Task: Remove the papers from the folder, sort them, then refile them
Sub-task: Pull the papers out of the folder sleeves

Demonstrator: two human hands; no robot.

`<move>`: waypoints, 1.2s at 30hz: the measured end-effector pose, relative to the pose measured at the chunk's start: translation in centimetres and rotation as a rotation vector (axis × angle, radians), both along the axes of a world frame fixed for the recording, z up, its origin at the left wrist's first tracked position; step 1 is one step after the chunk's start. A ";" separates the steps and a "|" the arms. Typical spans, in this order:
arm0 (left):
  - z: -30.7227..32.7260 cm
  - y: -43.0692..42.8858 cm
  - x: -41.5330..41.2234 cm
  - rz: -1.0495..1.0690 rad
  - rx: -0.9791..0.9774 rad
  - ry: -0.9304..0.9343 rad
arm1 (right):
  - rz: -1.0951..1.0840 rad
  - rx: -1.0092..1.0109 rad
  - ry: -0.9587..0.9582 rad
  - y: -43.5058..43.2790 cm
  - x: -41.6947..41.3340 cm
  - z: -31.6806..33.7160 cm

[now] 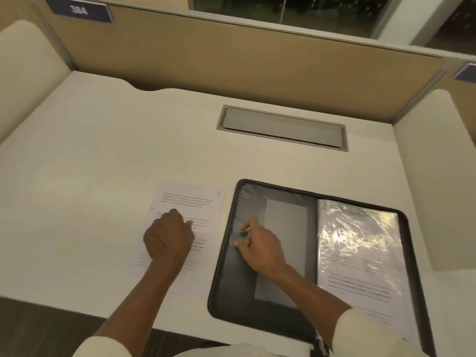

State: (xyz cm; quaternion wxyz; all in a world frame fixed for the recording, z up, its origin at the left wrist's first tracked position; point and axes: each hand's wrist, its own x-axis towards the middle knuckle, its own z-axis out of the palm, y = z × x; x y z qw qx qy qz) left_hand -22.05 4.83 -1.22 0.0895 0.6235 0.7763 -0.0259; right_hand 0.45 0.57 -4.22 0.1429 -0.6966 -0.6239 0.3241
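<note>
A black zip folder (257,307) lies open on the desk at the lower right. Its left inner cover is grey with a pale pocket (286,222). Its right half holds shiny clear sleeves (360,238) with a printed sheet inside. One printed paper (195,202) lies flat on the desk just left of the folder. My left hand (167,235) rests on this paper with its fingers curled under. My right hand (260,246) is on the folder's left inner cover, thumb and fingers curled and pinching the lining near the zip edge.
The white desk (90,176) has a grey cable hatch (282,128) set into it behind the folder. A tan partition (257,60) closes the back, and cream side panels stand at the left and right. The desk's front edge runs just below the paper.
</note>
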 end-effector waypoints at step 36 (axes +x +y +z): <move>-1.3 -12.4 32.0 -0.548 -0.087 -0.437 | -0.795 0.103 -0.048 -13.9 31.4 0.1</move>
